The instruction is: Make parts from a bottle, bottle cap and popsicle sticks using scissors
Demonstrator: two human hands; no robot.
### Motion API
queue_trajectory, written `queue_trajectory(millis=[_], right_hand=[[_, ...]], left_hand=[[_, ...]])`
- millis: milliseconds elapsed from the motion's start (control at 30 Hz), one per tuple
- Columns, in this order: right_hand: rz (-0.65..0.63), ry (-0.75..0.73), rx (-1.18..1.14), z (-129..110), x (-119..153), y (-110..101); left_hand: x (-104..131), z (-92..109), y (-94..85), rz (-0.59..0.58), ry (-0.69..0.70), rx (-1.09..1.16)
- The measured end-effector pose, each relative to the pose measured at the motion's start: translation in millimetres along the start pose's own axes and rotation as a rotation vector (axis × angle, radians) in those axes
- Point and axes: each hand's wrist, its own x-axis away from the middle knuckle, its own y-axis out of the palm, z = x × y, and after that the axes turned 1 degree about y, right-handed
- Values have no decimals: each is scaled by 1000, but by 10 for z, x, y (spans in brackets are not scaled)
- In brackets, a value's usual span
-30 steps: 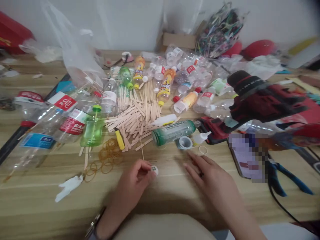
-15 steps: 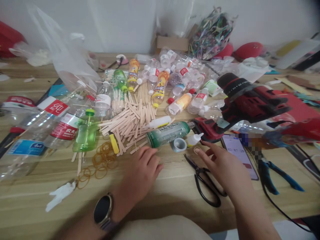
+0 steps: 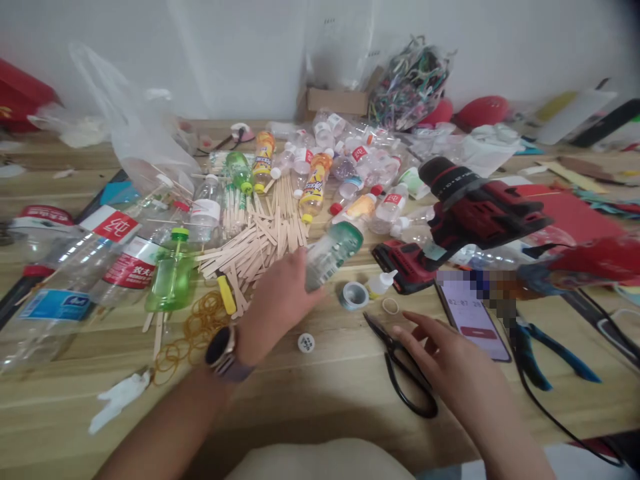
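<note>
My left hand (image 3: pixel 280 293), with a watch on the wrist, is closed around the near end of a clear and green plastic bottle (image 3: pixel 335 253). The bottle is tilted, its green end pointing up and to the right. The fingers on its far side are hidden. My right hand (image 3: pixel 440 353) has its fingers apart and holds nothing. It hovers over the black-handled scissors (image 3: pixel 400 363). Near its fingertips lies a pale rubber ring (image 3: pixel 391 306). A white bottle cap (image 3: pixel 307 343) lies below my left hand. A roll of tape (image 3: pixel 355 295) and a small glue bottle (image 3: pixel 383 284) stand between the hands.
Wooden sticks (image 3: pixel 250 243), rubber bands (image 3: pixel 205 317) and a green bottle (image 3: pixel 170 277) lie to the left. Several plastic bottles (image 3: pixel 315 180) crowd the back. A red and black cordless drill (image 3: pixel 480 213), a phone (image 3: pixel 473 320) and blue-handled pliers (image 3: pixel 555 353) are on the right.
My left hand has moved up to the green bottle and taken hold of it, turning its green end to the right. The white cap has come into view. My right hand has shifted slightly down.
</note>
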Motion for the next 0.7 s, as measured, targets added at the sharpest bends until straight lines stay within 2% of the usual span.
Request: queue_trajectory(millis=[67,133,233,333,400,500,567,633,700], right_hand=[[52,-107,-21,11,66,10],[130,-236,-57,-64,109,30],[212,-426,-126,-311,137,81],[227,-536,-232,-590,146,165],[196,-552,-356,-741,158,240],[4,-511,-527,-912,196,358],[-110,-477,-599,-995,233,410],[-134,-471,-632,-1027,266,420],[-103,-499,-584,-962,283,376]], left_hand=[[220,-108,-143,9,-155,248],[475,-208,-188,-121,-195,558],[835,-313,-46,-256,-145,935],[1077,-346,186,-300,-149,1119],[1159,-331,285,-311,-129,1166],[1181,-272,322,-306,-76,1181],[1149,-226,313,-257,-92,1189],[1100,-193,307,-178,-164,1235],[1049,-184,306,-121,-265,1318]])
